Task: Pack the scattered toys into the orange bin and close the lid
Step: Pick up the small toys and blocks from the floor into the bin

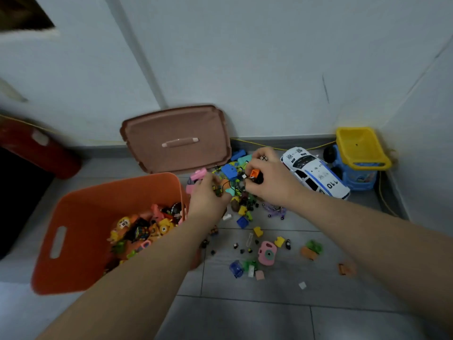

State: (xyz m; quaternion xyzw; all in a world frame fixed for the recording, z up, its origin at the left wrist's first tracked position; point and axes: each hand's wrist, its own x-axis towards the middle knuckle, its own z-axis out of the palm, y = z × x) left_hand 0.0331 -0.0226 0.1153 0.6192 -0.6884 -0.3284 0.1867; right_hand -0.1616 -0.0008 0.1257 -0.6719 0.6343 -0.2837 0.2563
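The orange bin (81,217) stands open on the floor at the left, partly filled with small toys. Its brown lid (176,138) leans against the wall behind it. A pile of small toys (235,190) lies just right of the bin. My left hand (208,200) reaches into that pile with fingers curled around small pieces. My right hand (269,175) grips an orange and black toy piece (255,174) above the pile. More small toys lie scattered nearer me, among them a pink toy camera (266,252).
A white police car (316,173) lies right of the pile. A blue and yellow dump truck (358,155) stands in the corner by the wall. A yellow cord (382,192) runs along the wall base. A red object (36,148) lies at far left.
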